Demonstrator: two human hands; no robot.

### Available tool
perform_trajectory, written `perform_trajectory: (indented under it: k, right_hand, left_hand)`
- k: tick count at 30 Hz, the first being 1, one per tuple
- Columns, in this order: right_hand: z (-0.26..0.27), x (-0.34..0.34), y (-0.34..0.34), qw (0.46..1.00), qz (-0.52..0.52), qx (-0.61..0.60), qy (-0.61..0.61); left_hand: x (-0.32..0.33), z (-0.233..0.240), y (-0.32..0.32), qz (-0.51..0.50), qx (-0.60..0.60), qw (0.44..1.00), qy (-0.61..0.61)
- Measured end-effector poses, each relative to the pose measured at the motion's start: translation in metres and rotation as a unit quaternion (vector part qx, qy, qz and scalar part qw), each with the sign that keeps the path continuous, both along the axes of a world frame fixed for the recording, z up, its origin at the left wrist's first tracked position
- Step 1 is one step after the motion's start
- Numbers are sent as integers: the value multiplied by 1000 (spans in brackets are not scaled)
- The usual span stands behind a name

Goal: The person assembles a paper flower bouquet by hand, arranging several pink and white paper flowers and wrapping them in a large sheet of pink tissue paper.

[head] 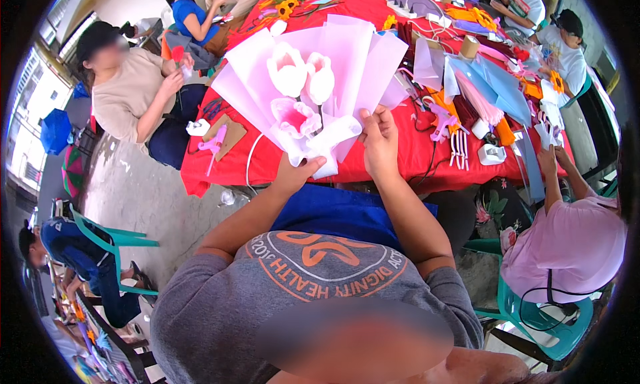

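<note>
Before me is a bouquet wrapped in pale pink wrapping paper (345, 64). Inside stand two white-and-pink tulips, an upper left tulip (287, 70) and a right one (320, 79), apparently handmade. A more open pink-centred flower (295, 118) sits below them. My left hand (298, 173) grips the wrapped base from beneath, its thumb over a white wrap (327, 170). At the lower right edge of the paper, my right hand (381, 139) pinches the sheet between thumb and fingers. The stems' lower ends are hidden by the wrap.
A red-covered table (230, 170) lies under the bouquet. Glue guns, one lilac (214, 143) at left and another (442, 120) at right, rest on it. A tape dispenser (492, 154), blue sheets (492, 86) and a corded power strip (400, 8) are there too. Other people sit around.
</note>
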State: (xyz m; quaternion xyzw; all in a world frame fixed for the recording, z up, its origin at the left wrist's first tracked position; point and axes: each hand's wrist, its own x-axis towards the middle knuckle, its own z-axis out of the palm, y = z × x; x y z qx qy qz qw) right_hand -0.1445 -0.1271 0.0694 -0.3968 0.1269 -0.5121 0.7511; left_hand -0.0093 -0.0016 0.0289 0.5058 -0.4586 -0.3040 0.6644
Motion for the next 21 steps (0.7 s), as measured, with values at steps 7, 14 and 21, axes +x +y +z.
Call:
perform_trajectory:
  k: [7,14,21]
  right_hand:
    - [1,1,1,1000,5,10,-10]
    - [-1,1,4,996,61,-13,69]
    - [0,5,8,992,67,-20,101]
  left_hand:
    - [-3,1,-2,10,-8,1000,16]
    - [2,15,-7,25,-16,999,40]
    - [9,13,-9,35,-45,998,40]
